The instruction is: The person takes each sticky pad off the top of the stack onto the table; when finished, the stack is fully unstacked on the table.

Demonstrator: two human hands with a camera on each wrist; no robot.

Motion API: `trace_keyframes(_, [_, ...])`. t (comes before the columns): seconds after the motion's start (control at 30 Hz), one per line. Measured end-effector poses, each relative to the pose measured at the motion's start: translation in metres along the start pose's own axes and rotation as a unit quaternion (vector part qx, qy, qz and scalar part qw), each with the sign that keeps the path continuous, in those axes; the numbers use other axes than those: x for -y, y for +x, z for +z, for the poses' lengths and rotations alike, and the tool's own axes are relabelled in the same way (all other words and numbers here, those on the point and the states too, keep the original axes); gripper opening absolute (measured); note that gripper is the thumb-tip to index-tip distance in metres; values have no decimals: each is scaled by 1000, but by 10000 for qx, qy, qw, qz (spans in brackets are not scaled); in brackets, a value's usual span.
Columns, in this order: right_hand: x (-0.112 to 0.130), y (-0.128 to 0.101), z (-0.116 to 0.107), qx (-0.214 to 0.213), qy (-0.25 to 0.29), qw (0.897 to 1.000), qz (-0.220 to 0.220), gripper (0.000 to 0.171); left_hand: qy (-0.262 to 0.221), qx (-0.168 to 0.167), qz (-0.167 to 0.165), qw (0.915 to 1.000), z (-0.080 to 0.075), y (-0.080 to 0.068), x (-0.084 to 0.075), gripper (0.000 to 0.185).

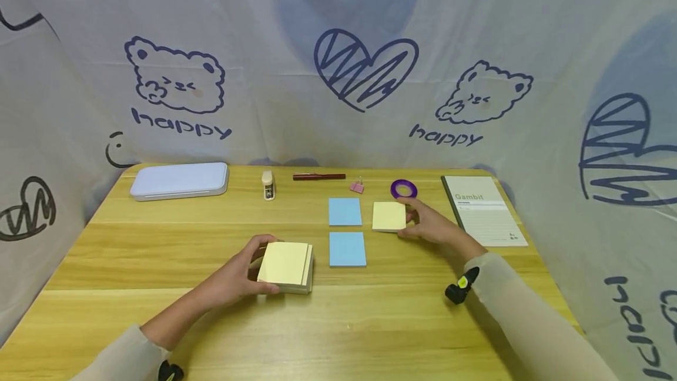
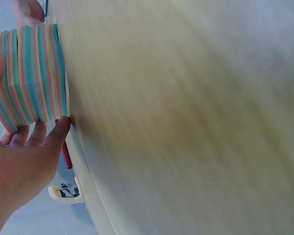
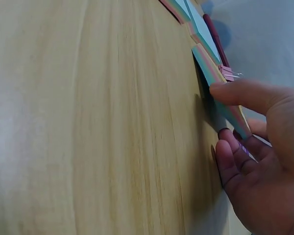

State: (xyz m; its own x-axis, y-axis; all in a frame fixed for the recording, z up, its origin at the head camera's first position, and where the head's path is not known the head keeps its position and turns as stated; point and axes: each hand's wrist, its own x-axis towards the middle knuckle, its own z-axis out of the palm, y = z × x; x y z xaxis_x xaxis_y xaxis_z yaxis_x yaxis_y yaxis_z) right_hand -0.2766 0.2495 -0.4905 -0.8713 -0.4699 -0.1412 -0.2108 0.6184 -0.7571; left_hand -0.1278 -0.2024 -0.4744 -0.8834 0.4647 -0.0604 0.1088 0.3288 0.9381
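My left hand [image 1: 233,280] grips a stack of yellow-topped sticky note pads [image 1: 284,264], thumb along the near side and fingers at the far side. Striped pink, yellow and teal edges of this stack [image 2: 36,73] show in the left wrist view. Farther right, my right hand [image 1: 431,226] pinches a single yellow-topped sticky note pad [image 1: 388,216] by its right side. The right wrist view has that pad tilted, with a shadow on the wood under it. Between the hands lie two blue-topped sticky note pads, a far one [image 1: 345,211] and a near one [image 1: 347,249].
Along the back of the wooden table [image 1: 338,328] are a pale case [image 1: 180,181], a correction tape [image 1: 268,186], a dark red pen [image 1: 319,176], a pink binder clip [image 1: 357,187] and a purple tape roll [image 1: 404,182]. At right lies a notebook [image 1: 486,213]. Printed cloth hangs behind.
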Motion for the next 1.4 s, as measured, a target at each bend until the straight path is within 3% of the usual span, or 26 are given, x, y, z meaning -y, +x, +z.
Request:
trace_keyframes(0.4, [1,5,1,48,-214,9995,-210,88,-56,-3,-25,10000,1,0,0,85])
trace_keyframes(0.63, [15,-2,5,-329,-609,9969,-363,88,-68,18,34,10000,0,1,2,85])
trace_keyframes(0.8, [39,-9,16,-407,-774,9952,-438,85,-110,18,-11,9999,0,2,3,85])
trace_keyframes(1.23, [113,-18,69,423,-372,9900,-1290,78,33,-55,55,10000,2,2,3,84])
trace_keyframes(1.4, [133,-20,85,653,-93,9888,-1341,80,-11,-40,57,10000,2,2,3,84])
